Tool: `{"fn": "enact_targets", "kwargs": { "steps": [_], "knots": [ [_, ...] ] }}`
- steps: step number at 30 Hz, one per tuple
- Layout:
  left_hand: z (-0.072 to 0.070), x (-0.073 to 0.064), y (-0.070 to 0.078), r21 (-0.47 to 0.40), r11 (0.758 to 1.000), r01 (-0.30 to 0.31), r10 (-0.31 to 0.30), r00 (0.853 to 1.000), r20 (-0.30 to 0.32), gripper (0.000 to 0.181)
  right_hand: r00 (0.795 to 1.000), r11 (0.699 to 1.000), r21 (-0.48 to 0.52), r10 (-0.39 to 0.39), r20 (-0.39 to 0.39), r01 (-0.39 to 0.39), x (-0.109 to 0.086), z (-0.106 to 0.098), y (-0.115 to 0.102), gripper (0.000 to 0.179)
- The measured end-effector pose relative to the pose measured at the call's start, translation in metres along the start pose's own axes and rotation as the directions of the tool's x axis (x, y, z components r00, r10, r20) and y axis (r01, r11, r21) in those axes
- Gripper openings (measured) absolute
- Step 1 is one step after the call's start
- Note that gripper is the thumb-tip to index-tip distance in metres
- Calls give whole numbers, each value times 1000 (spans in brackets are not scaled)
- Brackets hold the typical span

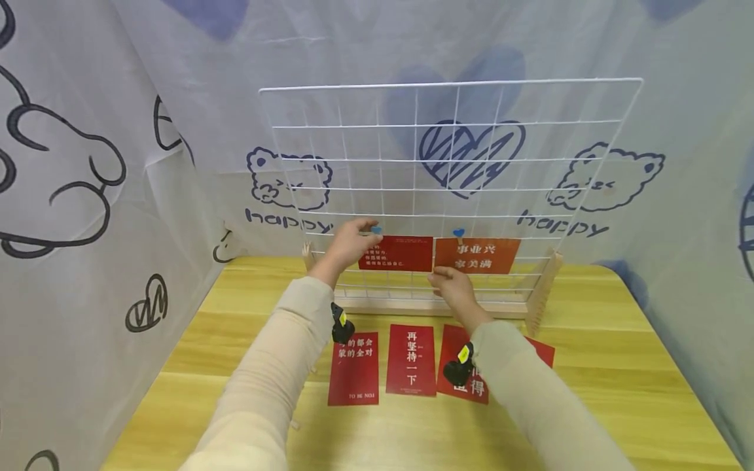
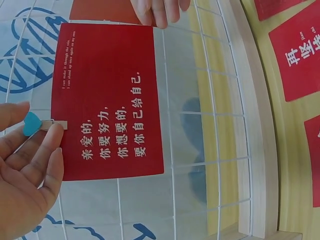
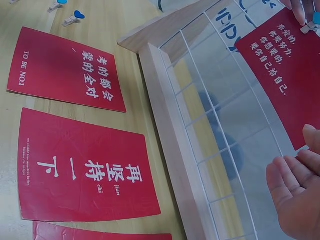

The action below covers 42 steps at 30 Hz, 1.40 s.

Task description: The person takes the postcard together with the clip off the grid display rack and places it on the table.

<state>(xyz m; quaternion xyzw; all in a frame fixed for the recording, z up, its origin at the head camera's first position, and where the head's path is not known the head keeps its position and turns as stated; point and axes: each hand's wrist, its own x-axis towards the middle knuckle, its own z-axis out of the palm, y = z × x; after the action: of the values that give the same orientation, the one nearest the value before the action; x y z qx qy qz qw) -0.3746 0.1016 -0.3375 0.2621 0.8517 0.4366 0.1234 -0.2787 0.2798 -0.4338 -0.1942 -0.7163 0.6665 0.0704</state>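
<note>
A white wire grid (image 1: 415,163) stands upright in a wooden base. A red card (image 2: 110,100) with white writing hangs against the grid, with a small wooden clothespin (image 2: 56,124) bearing a blue heart on its top edge. My left hand (image 1: 350,243) pinches this clothespin between thumb and fingers at the card's upper left. At the card's lower right corner is my right hand (image 1: 456,291), its fingers loosely extended; whether they touch the card, I cannot tell. An orange-red card (image 1: 489,255) hangs beside it under another blue-heart clothespin (image 1: 459,233).
Several red cards lie on the wood-grain table before the grid, including one at left (image 1: 353,376) and one in the middle (image 1: 410,366). My right forearm partly covers others. Loose heart clothespins (image 3: 74,18) lie left of the cards. Printed cloth (image 1: 194,78) surrounds the table.
</note>
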Motion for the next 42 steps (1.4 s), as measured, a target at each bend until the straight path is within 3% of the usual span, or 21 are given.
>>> {"fn": "enact_targets", "kwargs": {
  "steps": [13, 21, 32, 39, 42],
  "knots": [
    [10, 6, -6, -82, 997, -4, -8, 990, -143, 29, 999, 998, 53, -18, -39, 20, 2, 4, 0, 35],
    [11, 9, -7, -83, 996, -12, -5, 978, -208, 23, 997, 996, 80, -30, -76, 36, 3, 8, -5, 28],
    [19, 11, -5, 13, 998, -61, 62, 938, -340, 15, 994, 997, 72, -29, -108, 37, 3, 9, -4, 20],
    [24, 11, -5, -14, 997, -81, 68, 908, -414, 11, 994, 997, 72, -21, -105, 29, 0, 8, -2, 17],
    [25, 11, -6, -52, 994, -93, 62, 902, -427, 12, 994, 996, 85, -26, -103, 34, -2, 9, -2, 16]
  ]
}}
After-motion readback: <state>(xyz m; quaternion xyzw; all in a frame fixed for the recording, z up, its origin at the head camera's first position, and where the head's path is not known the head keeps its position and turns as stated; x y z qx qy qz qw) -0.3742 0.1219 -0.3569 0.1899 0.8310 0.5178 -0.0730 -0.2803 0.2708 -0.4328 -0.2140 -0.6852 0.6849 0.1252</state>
